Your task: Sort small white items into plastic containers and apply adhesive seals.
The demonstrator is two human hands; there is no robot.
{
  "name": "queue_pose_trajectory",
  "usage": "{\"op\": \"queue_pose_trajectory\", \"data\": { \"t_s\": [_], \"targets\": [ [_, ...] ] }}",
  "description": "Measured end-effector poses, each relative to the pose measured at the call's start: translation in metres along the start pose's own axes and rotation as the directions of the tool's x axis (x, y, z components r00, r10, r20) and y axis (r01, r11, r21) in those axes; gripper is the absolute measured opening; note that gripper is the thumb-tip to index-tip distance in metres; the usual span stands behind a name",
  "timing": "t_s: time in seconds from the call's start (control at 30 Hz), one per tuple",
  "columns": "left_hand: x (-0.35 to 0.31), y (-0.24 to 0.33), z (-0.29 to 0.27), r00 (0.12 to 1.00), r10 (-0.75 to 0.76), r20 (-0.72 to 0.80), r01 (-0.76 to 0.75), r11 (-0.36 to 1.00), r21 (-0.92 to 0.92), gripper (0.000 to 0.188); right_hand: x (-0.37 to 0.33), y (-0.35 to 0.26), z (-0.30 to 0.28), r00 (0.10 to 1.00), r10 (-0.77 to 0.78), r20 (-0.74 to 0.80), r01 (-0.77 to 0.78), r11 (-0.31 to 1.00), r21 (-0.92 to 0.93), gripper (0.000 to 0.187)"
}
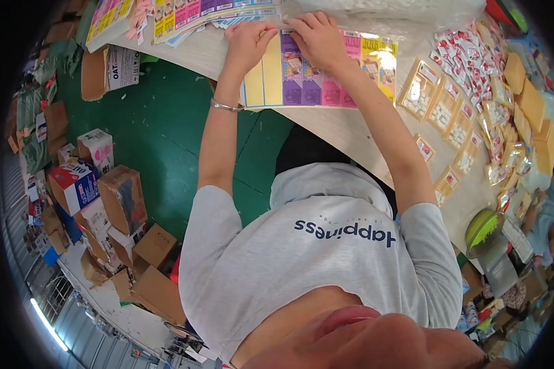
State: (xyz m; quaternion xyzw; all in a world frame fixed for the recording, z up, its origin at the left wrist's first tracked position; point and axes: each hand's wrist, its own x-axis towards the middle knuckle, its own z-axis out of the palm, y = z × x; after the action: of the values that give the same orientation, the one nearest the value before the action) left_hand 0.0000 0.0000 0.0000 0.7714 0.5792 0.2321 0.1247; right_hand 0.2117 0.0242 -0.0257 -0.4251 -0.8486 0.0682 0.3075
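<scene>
Pale tabletop (351,126) over a green floor (172,135), in a cluttered workroom; the left hand (252,44) has its thumb and fingers drawn together near the far edge of a printed sheet (314,80), but whether anything is pinched between them cannot be told; the right hand (319,42) lies palm down just beside it, fingers loosely bent over the sheet's far edge, its exact grip unclear.

That sheet lies on the table in front of the person, its left part in plain yellow strips, the rest banded purple, pink and yellow; the right forearm crosses over it; a silvery bracelet (226,106) circles the left wrist.

Beyond the hands, more printed sheets (188,18) are piled to the left, and a clear plastic bag (381,11) lies at the far side; to the right are yellow-edged trays (442,115) of small white pieces, then a heap of red-and-white packets (465,58); cardboard boxes (123,197) crowd the floor at far left.
</scene>
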Motion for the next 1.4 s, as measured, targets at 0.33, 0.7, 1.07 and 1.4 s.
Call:
{"op": "queue_pose_trajectory", "data": {
  "t_s": [0.33,0.7,1.07,1.4],
  "targets": [
    [0.014,-0.009,0.005,0.991,-0.089,0.099,0.099,0.99,-0.101,0.027,-0.001,0.004,-0.007,0.888,-0.329,-0.321,0.354,0.935,0.019,0.023],
    [0.051,-0.02,0.034,0.987,0.128,-0.093,-0.099,0.958,0.269,0.03,-0.019,-0.014,-0.08,0.917,-0.38,-0.123,0.365,0.922,-0.129,0.013],
    [0.011,0.166,0.006,0.957,0.275,0.095,-0.169,0.789,-0.591,0.044,-0.254,-0.075,-0.328,0.8,0.472,0.371,-0.594,0.532,0.603,0.014],
    [-0.096,0.292,0.101,0.659,0.175,0.732,0.425,0.715,-0.554,0.02,-0.342,-0.03,-0.277,0.299,0.94,0.162,-0.659,0.081,0.748,0.021]
  ]
}}
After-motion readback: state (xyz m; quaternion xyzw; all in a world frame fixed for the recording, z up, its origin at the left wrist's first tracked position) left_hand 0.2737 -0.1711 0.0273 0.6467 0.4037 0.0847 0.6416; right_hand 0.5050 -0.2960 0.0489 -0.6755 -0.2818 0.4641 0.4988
